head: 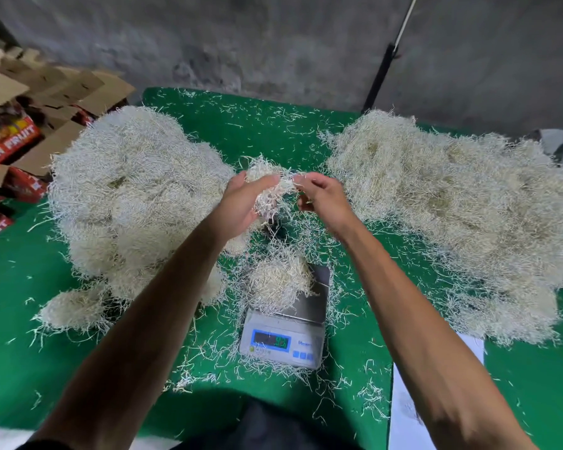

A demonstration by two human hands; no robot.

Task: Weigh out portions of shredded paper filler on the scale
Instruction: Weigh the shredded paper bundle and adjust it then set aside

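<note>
**Clump of shred held above the scale, piles crowding both flanks**

Left hand (241, 203) cups a clump of shredded paper filler (270, 190), fingers curled round it. Right hand (319, 198) pinches strands at the clump's right edge. Both are raised over the table's middle, beyond the digital scale (285, 339). A small portion (278, 284) sits on the scale's platform; display digits unreadable. Large left pile (134, 196) and right pile (452, 216) close in, leaving a narrow green lane between them. Loose strands litter the green table (30, 368). Fruit cartons (10, 141) are stacked off its left edge.
</note>
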